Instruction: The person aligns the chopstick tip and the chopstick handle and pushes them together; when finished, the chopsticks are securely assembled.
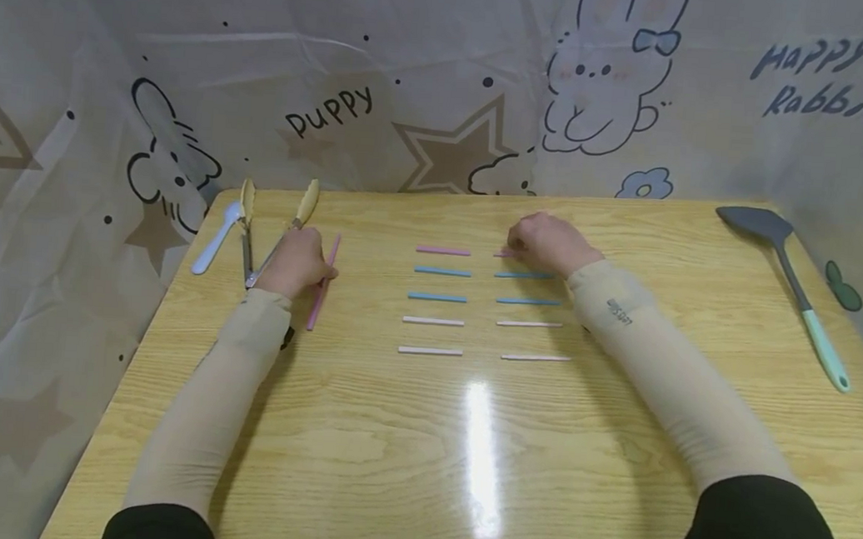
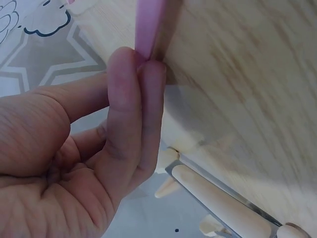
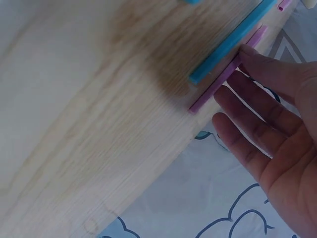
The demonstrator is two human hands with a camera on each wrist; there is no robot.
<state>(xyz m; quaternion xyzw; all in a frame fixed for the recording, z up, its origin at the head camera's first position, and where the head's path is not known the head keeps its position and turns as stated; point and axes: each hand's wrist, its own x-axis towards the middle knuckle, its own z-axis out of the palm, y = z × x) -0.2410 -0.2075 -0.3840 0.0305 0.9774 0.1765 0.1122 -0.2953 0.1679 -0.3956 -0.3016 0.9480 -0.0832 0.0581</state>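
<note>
On the table's left side my left hand (image 1: 295,262) pinches a long pink stick (image 1: 322,295) that lies slanted beside it; the left wrist view shows this pink stick (image 2: 148,27) at the fingertips. My right hand (image 1: 549,243) reaches to the far row, where thumb and fingers pinch another pink stick (image 3: 220,82) close along a blue stick (image 3: 230,44). Two columns of sticks lie between the hands. The left column runs from a pink stick (image 1: 444,251) through blue sticks (image 1: 437,297) to white sticks (image 1: 430,351) nearest me; blue and white sticks (image 1: 535,358) make up the right one.
Metal tongs (image 1: 247,248) with cream tips stand spread by my left hand, partly covered by it. Beside them lies a pale blue spoon (image 1: 214,242). A dark spatula (image 1: 792,265) with a mint handle lies far right. Printed cloth (image 1: 445,78) rises behind the table edge.
</note>
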